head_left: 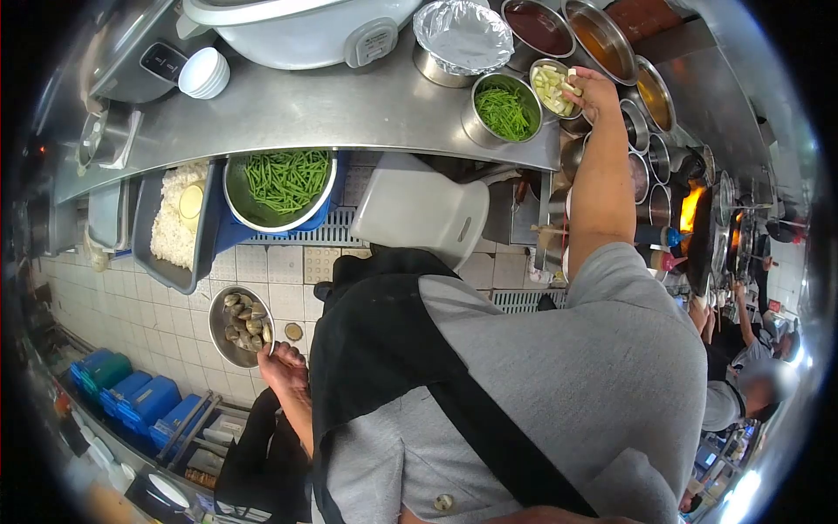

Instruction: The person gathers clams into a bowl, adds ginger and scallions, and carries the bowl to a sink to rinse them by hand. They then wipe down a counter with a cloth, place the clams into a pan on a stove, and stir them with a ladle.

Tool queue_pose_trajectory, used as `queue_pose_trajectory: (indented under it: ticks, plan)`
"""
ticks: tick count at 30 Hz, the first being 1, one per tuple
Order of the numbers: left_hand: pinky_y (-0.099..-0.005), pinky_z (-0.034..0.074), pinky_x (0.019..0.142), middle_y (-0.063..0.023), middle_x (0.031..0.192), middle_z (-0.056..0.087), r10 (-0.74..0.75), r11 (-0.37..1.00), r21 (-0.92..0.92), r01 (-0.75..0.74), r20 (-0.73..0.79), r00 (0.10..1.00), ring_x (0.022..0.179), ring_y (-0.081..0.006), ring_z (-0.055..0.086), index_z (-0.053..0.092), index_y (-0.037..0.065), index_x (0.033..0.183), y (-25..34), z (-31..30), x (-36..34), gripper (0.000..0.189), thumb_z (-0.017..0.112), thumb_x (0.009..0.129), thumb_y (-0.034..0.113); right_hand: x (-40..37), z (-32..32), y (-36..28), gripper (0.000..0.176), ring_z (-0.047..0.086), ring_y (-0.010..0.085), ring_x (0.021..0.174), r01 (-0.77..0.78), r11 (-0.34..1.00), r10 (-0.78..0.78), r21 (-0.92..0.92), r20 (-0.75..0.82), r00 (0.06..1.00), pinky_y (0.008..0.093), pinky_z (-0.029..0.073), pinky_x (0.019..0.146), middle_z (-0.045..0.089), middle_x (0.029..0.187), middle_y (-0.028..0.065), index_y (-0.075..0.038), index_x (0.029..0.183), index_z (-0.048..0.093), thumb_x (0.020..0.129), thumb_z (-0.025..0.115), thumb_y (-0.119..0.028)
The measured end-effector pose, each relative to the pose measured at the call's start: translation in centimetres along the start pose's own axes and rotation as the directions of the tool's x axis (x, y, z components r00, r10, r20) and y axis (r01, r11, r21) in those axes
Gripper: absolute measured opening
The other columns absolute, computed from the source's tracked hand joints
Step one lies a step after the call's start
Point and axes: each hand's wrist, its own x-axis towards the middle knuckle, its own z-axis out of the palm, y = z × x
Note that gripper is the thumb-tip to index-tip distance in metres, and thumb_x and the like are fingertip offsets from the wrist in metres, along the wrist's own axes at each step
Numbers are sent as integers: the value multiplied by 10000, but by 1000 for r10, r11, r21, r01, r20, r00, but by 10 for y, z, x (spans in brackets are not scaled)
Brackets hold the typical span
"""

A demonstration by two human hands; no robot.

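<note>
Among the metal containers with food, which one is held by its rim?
The bowl of shellfish over the floor, gripped in the left hand; the right hand is at pale pieces in another container.

Nothing readable; panel [376, 40] on white appliance [292, 39] blurred.

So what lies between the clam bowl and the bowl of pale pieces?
In the head view, starting from the clam bowl: tiled floor, then a pale grey plastic stool-like item, then the pot of chopped greens on the counter.
</note>
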Motion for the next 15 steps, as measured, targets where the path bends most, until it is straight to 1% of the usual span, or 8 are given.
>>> queue_pose_trajectory:
  ticks: [3,4,6,7,9,10,12,15]
  plan:
    - [-286,353,396,7,564,442,20,1000,13,-20,-6,1000,470,-148,453,416,143,669,0,3,-1,247,456,846,310,7,-8,7,265,615,278,939,10,981,-19,192,45,999,341,583,773,578,1023,151,54,1123,475,861,509,41]
    - [-284,352,397,8,561,434,11,1000,8,-11,-23,1000,468,-147,449,417,141,670,2,5,-1,245,461,845,308,10,-11,9,265,615,278,939,10,981,-18,192,43,999,341,583,773,578,1023,151,54,1123,475,861,509,41]
    - [-282,351,399,9,558,426,1,1000,4,-1,-39,999,466,-146,445,418,140,671,3,4,0,244,466,843,306,16,-16,13,273,580,386,1010,-59,902,16,428,103,995,392,565,837,546,1068,222,100,1148,418,885,463,47]
    - [-282,349,401,10,555,416,-4,1000,-2,4,6,1000,467,-145,441,418,138,672,3,-1,4,244,467,843,304,16,-17,15,273,580,386,1010,-60,902,17,428,102,995,392,565,837,546,1068,222,100,1148,418,885,463,47]
    - [-282,347,404,10,551,406,-8,1000,-11,9,52,999,468,-144,437,419,136,672,2,1,3,243,467,843,302,16,-17,17,278,542,452,1048,-109,758,44,643,116,992,408,553,855,508,1119,268,113,1157,398,893,450,46]
    - [-283,344,405,10,550,401,0,1000,-15,0,32,1000,467,-143,435,417,136,671,3,7,0,245,465,844,302,15,-17,15,278,542,452,1048,-108,758,42,643,117,992,408,553,855,508,1119,268,113,1157,398,893,450,46]
    - [-284,340,407,10,548,396,10,1000,-21,-10,10,1000,467,-141,432,415,136,670,4,14,-5,247,462,846,302,9,-16,11,288,540,459,1042,-211,607,61,766,219,974,415,543,875,485,1139,277,114,1165,390,901,460,21]
    - [-282,340,406,8,550,400,4,1000,4,-4,-18,1000,463,-141,429,412,136,669,4,17,-9,247,454,849,300,-4,-9,8,268,559,436,1009,-155,637,3,755,198,980,404,560,850,464,1143,296,146,1102,390,917,471,-30]
